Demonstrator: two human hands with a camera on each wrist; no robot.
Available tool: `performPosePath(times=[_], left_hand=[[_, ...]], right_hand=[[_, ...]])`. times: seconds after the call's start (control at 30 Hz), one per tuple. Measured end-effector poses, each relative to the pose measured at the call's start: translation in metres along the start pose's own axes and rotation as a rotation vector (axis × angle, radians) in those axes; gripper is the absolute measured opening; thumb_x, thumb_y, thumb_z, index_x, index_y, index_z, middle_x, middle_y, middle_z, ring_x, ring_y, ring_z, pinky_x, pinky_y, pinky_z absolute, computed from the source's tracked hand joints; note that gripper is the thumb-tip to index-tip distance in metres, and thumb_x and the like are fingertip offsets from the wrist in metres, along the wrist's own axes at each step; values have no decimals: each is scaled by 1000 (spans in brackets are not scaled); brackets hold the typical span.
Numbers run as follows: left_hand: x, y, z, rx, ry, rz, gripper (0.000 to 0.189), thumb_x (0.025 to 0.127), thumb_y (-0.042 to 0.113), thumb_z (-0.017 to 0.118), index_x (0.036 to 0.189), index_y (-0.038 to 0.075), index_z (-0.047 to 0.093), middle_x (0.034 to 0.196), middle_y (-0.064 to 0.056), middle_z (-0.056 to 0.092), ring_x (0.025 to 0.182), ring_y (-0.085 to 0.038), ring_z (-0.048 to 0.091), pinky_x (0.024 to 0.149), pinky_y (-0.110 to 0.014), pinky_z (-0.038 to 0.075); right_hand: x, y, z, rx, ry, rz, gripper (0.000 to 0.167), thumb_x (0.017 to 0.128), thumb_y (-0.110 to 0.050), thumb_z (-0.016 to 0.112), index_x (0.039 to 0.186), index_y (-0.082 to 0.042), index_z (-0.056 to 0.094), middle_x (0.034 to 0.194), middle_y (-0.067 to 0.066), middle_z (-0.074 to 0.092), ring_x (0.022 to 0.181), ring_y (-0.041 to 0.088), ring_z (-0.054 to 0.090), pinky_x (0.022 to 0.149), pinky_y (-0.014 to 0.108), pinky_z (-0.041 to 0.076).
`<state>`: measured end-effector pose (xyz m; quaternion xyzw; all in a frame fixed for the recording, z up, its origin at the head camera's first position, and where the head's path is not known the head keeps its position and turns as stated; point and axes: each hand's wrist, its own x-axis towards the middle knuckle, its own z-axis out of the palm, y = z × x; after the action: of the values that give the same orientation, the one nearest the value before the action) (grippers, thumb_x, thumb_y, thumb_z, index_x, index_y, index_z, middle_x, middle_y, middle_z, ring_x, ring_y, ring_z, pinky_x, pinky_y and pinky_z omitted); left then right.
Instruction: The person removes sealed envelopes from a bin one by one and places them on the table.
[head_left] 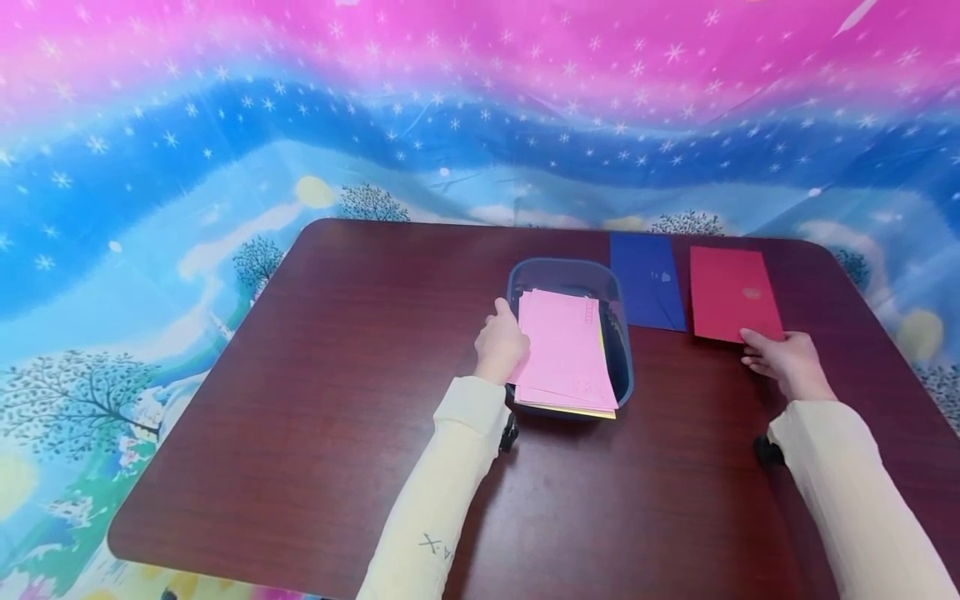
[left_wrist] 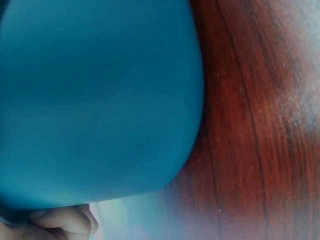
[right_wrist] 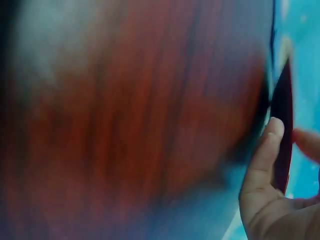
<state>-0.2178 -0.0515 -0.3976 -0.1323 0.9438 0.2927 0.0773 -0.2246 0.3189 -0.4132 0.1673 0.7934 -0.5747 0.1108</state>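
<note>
A dark blue-grey plastic basket (head_left: 629,362) holds a stack of pink envelopes (head_left: 562,346), with yellow edges showing underneath. My left hand (head_left: 504,343) grips the basket at its left side; the left wrist view has its curled fingers (left_wrist: 70,222) at the edge of the basket's blue wall (left_wrist: 105,100). On the right, my right hand (head_left: 787,360) pinches the near right corner of a red envelope (head_left: 726,287). Seen edge-on in the right wrist view, the red envelope (right_wrist: 284,117) stands between the thumb (right_wrist: 265,155) and a finger.
A blue envelope (head_left: 647,279) lies on the brown wooden table (head_left: 337,375), between the basket and the red envelope. Behind the table hangs a colourful cloth (head_left: 225,125) with snowflakes and trees. A black strap (head_left: 508,433) sits at the left wrist.
</note>
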Motion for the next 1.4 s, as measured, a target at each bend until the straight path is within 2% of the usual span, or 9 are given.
performPosePath(times=[0.07,0.13,0.17,0.37,0.53,0.7,0.9,1.13,1.4], left_hand=[[0,-1,1,-1,1,-1,66,91,19,58,146,7,23,122,-22,57,105,-35,63,88,-46,50],[0,-3,1,-6,-2,-5,66,91,19,59,146,7,23,122,-22,57,105,-35,63,88,-46,51],[0,-3,2,-7,-1,-6,66,91,19,59,146,7,24,122,-22,57,105,-35,63,88,-46,51],[1,-7,4,-11,2,-9,65,91,18,58,145,8,25,121,-21,57,104,-35,63,87,-46,51],[2,-7,5,-4,7,-8,65,90,18,59,145,8,25,120,-21,57,104,-35,63,87,-47,51],[1,-4,6,3,-6,-6,66,90,18,59,146,8,23,122,-21,57,106,-35,63,87,-46,51],[1,-2,5,5,10,2,65,90,17,60,143,7,26,119,-21,58,105,-35,63,84,-46,52],[1,-1,4,8,14,2,64,90,18,60,143,7,26,118,-21,58,103,-35,64,84,-46,52],[1,-1,4,8,14,-9,64,90,18,59,143,8,26,119,-20,58,104,-34,64,85,-46,51]], right_hand=[[6,2,-1,-145,-5,18,101,96,-41,47,140,15,-25,127,35,44,57,-8,57,59,14,52],[11,3,-1,-236,-5,33,101,96,-43,47,140,13,-26,141,45,12,57,-8,55,59,14,51],[13,3,0,-263,1,40,100,95,-42,47,140,12,-24,144,45,8,57,-6,55,59,15,51],[16,0,9,-409,86,68,91,93,-36,54,142,11,-5,123,39,33,73,14,54,69,28,50],[13,-5,10,-498,90,64,91,93,-39,53,143,14,-1,115,36,38,84,28,52,78,43,48],[9,-8,6,-571,87,45,89,94,-38,52,142,18,2,114,37,40,79,27,54,79,47,49],[11,-9,3,-595,99,35,88,94,-38,52,142,18,4,108,33,44,68,19,55,69,36,48],[15,-9,3,-601,67,-1,91,95,-37,51,145,14,-4,117,38,40,65,17,56,60,27,45],[18,-10,1,-692,33,-9,85,97,-38,47,144,14,-1,117,38,41,70,22,58,76,46,46]])
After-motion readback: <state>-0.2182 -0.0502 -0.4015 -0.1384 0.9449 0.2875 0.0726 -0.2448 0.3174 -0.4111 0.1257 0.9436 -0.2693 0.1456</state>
